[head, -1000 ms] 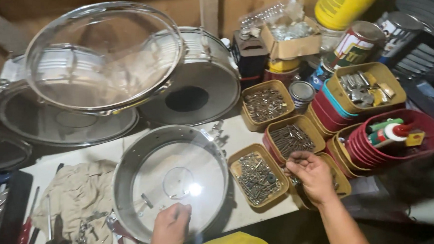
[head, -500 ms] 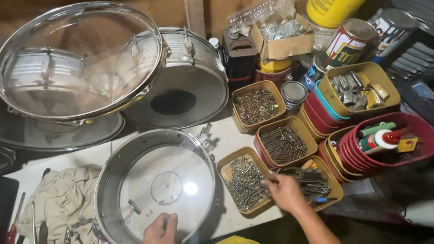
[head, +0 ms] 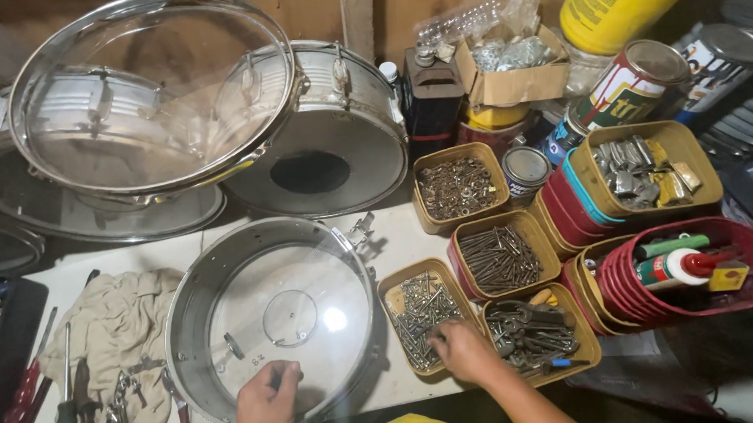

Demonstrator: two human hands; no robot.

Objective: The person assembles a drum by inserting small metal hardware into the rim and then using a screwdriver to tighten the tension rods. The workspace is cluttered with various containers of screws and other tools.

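Right hand (head: 463, 351) dipped into tan tray of screws (head: 422, 319), fingers curled down among silvery bolts; whether anything is pinched, cannot tell. Left hand (head: 268, 404) resting on near rim of snare drum (head: 271, 318), fingers narrow, pinching something small against clear head; too small to identify.

Drum flat on white bench, just left of that tray, beside a beige rag (head: 111, 325) with hand tools.

Other containers, right of drum:
- red tray (head: 501, 257): dark long nails or screws
- tray behind it (head: 458, 187): rusty nuts and washers
- near-right tray (head: 534, 331): mixed keys, dark hardware
- stacked tub (head: 645, 170): metal lugs and brackets
- red tub stack (head: 692, 265): glue bottle, markers
- cardboard box (head: 510, 66): shiny metal parts

More drums (head: 322, 133) stacked behind, one clear-headed hoop leaning on top.
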